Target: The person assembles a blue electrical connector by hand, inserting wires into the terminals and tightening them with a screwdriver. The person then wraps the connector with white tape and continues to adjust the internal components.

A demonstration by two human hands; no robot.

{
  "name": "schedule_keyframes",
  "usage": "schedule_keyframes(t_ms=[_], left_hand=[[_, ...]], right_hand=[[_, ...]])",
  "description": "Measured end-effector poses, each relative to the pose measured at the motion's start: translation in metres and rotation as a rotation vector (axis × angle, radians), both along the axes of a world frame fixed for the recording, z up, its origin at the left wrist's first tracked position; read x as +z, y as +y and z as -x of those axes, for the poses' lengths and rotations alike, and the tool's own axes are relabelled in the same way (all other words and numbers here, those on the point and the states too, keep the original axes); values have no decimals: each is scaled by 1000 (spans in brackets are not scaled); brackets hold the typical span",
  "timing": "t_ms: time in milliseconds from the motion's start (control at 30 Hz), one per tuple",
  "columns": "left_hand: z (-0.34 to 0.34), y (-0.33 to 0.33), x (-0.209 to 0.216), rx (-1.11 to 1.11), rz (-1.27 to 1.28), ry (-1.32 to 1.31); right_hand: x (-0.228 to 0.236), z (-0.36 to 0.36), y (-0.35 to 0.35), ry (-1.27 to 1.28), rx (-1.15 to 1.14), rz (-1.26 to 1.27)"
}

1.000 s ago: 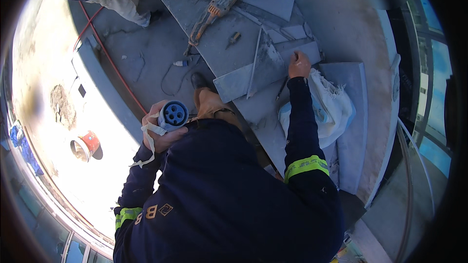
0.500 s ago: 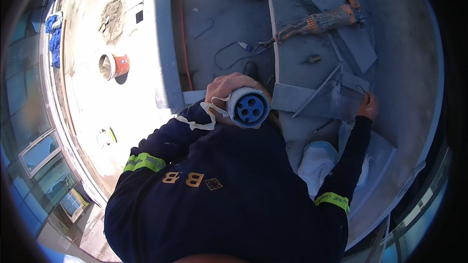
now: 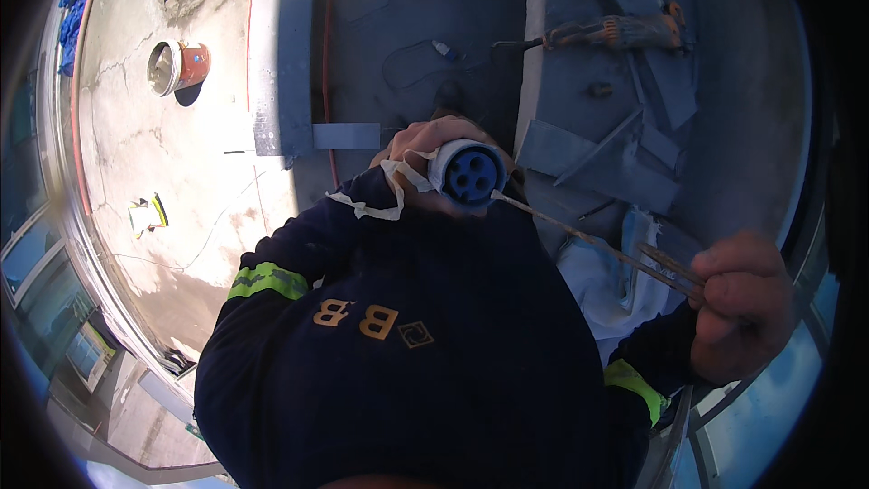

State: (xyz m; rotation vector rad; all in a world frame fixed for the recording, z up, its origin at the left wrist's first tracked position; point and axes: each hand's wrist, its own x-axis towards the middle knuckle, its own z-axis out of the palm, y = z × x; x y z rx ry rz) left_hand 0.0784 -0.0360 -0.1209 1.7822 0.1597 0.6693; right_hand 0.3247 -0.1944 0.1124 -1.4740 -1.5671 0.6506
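The left hand (image 3: pixel 424 139) gripped a blue connector (image 3: pixel 474 174) mid-frame; the right hand (image 3: pixel 747 299), lower right, pinched a thin rod (image 3: pixel 588 237) slanting up-left toward it.

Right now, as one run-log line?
left hand: holds blue connector, holes facing camera | right hand: pinches thin brown strip, tip by connector rim | nearby: white sack, orange-grey power tool

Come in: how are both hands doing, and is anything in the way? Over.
Left grip round blue-faced connector. Right grip pinching thin brown strand, tip at connector's rim, contact unclear. Pale strip dangling, not across connector's face.
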Motion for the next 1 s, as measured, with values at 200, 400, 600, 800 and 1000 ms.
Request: schedule_keyframes(t_ms=[200,400,600,800,1000], left_hand=[[26,-4,-9,86,18,-50],[32,-5,-16,110,55,-107],[30,-2,-13,124,-14,-89],[28,-5,-10,83,61,-94],[35,-13,-7,29,210,53]], right_hand=[[11,53,52,-198,166,140],[12,74,67,-310,212,106],[18,78,70,-363,251,137],[20,81,73,-413,244,166],[9,80,78,-390,242,136]])
